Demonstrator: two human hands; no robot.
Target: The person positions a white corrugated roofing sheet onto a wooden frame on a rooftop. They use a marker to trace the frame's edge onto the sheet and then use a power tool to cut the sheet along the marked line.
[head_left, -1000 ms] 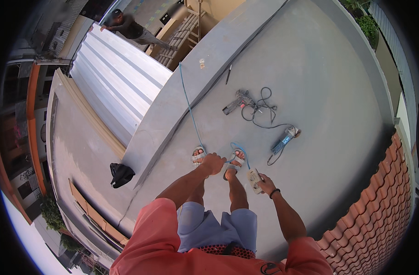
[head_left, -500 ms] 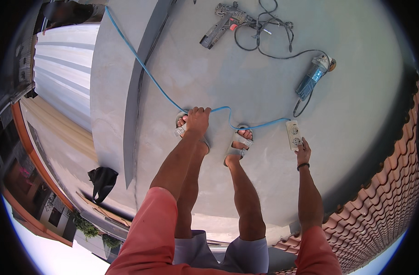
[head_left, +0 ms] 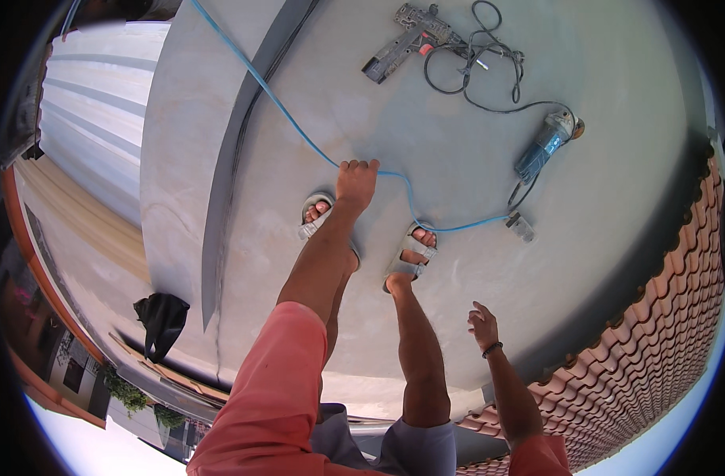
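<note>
My left hand [head_left: 356, 182] is closed around a blue cable [head_left: 301, 129], holding it above the floor near my sandalled feet. The cable comes down from the upper left, passes through my fist and curves right to a small socket block [head_left: 521, 227] on the grey floor. The block's dark side shows, and its outlets are hidden. Below the block, apart from it, my right hand [head_left: 483, 326] is empty with its fingers apart. Beyond the block lies a blue angle grinder [head_left: 542, 151] with a black cord [head_left: 489, 108].
A dusty cordless drill [head_left: 402, 49] lies at the far side beside the looped cord. Left are a raised ledge [head_left: 189, 151], pale corrugated sheets [head_left: 101, 103] and a black bag [head_left: 162, 321]. Red roof tiles [head_left: 640, 341] border the floor on the right.
My right hand has let go of the socket block and drawn back toward me, to the left. The block now lies with another side showing. My left hand has moved slightly farther out with the cable.
</note>
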